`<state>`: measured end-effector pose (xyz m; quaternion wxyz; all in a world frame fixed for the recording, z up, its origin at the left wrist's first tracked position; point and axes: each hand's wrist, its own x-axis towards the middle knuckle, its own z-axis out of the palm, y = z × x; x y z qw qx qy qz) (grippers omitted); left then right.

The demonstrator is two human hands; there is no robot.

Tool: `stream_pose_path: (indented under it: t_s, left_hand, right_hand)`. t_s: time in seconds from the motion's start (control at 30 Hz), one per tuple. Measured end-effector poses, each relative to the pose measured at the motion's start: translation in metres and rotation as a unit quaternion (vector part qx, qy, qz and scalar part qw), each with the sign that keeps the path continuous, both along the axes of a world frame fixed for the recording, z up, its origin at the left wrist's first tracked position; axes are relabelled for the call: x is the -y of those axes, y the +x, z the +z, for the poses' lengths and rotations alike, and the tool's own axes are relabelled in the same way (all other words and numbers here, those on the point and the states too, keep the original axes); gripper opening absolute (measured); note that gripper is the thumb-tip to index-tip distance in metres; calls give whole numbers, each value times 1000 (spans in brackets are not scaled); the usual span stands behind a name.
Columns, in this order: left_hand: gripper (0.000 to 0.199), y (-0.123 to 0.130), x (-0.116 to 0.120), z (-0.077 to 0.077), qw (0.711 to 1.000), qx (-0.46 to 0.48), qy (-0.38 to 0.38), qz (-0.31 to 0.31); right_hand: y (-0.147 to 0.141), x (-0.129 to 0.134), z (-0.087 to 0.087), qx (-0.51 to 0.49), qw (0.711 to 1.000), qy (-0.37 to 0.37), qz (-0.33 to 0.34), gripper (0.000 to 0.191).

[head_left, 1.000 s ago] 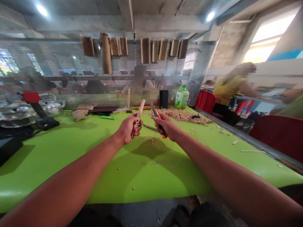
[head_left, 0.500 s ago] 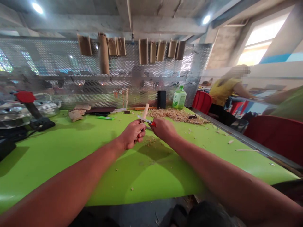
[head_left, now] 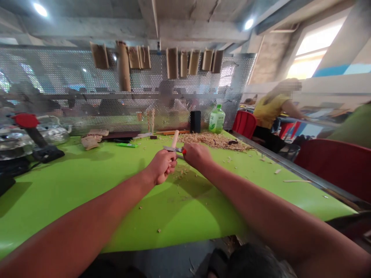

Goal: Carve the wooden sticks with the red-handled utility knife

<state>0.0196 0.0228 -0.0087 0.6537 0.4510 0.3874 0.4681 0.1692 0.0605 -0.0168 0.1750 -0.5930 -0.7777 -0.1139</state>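
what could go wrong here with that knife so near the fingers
The blade of the red-handled knife, held in the right hand, sits right against the left hand, so a slip could cut those fingers. The wooden stick is held in the air, unbraced by the green table, so it might twist.

Wooden stick (head_left: 175, 139): pale, smooth, matt. Craft knife (head_left: 173, 148): bare metal blade, red plastic grip. Desk (head_left: 87, 208): glossy green.
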Motion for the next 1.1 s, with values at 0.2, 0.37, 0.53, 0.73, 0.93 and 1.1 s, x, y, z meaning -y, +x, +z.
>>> stream_pose_path:
  t_s: [0.2, 0.37, 0.53, 0.73, 0.93, 1.1]
  left_hand:
    - [24, 4, 23, 6, 998, 17, -1, -61]
    - [25, 2, 17, 4, 998, 49, 6, -27]
    - [15, -7, -2, -2, 998, 62, 14, 0]
    - [12, -1, 3, -3, 998, 55, 22, -5]
    - [19, 4, 7, 2, 1000, 24, -16, 4]
    - [19, 4, 8, 6, 1000, 20, -24, -1]
  right_hand:
    - [47, -28, 12, -111, 977, -62, -173, 29]
    - [52, -24, 16, -129, 976, -13, -177, 39]
    - [8, -2, -1, -59, 997, -11, -49, 32]
    - [1, 5, -3, -6, 1000, -13, -24, 30]
    - [2, 2, 2, 23, 999, -10, -41, 32]
    - [3, -10, 1, -8, 999, -6, -44, 30]
